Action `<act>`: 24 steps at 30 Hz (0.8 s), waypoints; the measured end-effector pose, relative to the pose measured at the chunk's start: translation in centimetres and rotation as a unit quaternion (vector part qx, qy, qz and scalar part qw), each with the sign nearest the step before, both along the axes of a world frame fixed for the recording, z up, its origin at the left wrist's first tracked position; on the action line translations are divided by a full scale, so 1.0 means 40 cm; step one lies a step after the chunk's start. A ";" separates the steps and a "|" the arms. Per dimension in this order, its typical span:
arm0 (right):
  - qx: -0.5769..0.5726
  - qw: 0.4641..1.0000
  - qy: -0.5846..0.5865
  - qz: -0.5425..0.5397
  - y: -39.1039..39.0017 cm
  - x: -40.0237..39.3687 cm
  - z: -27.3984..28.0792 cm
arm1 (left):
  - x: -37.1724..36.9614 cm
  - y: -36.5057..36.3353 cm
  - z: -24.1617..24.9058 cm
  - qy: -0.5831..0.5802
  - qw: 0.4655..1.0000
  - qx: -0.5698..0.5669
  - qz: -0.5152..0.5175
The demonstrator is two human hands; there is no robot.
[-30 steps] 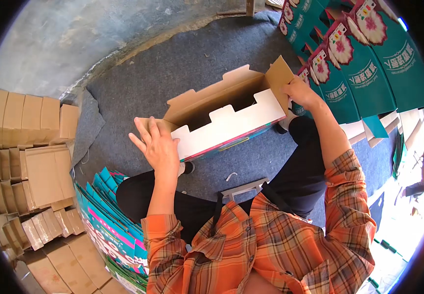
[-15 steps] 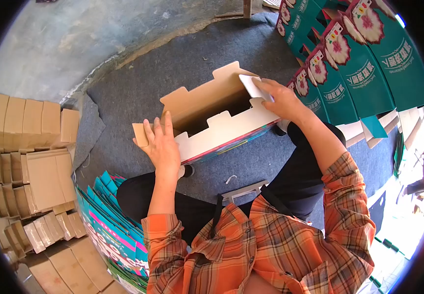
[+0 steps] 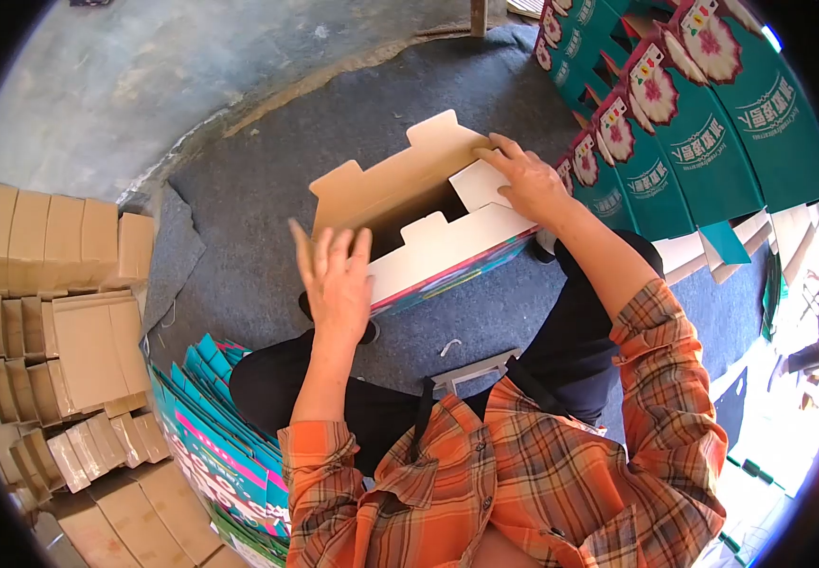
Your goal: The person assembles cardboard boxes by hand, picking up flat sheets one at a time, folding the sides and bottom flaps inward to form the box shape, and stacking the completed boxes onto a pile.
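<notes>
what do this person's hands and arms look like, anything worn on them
The left hand and right hand are bare, with no gloves and no watch visible. The left sleeve and right sleeve are orange plaid crossed with dark and pale lines, loose and wrinkled, ending along the forearms.

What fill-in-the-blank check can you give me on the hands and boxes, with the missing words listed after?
1. The top of the box between the hands is ____, not closed.
2. The colour showing on the flap by the right hand is ____.
3. The left hand is at the box's ____ end, opposite the right hand.
4. The teal boxes stand in the picture's upper ____ part.

Missing words: open; white; left; right.
</notes>
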State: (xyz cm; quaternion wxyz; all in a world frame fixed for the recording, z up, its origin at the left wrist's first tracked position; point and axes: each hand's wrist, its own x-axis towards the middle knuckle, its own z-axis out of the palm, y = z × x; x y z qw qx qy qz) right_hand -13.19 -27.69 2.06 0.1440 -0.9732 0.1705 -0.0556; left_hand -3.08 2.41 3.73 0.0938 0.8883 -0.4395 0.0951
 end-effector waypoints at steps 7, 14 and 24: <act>0.096 0.995 0.008 -0.028 -0.007 0.011 0.029 | 0.003 0.021 -0.035 0.258 0.953 -0.098 -0.127; 0.067 0.997 0.030 0.009 -0.010 -0.001 0.038 | 0.071 0.047 -0.072 0.493 0.775 -0.383 0.100; 0.007 0.997 0.060 0.050 -0.010 -0.017 0.003 | 0.080 0.026 -0.092 0.258 0.960 -0.088 0.058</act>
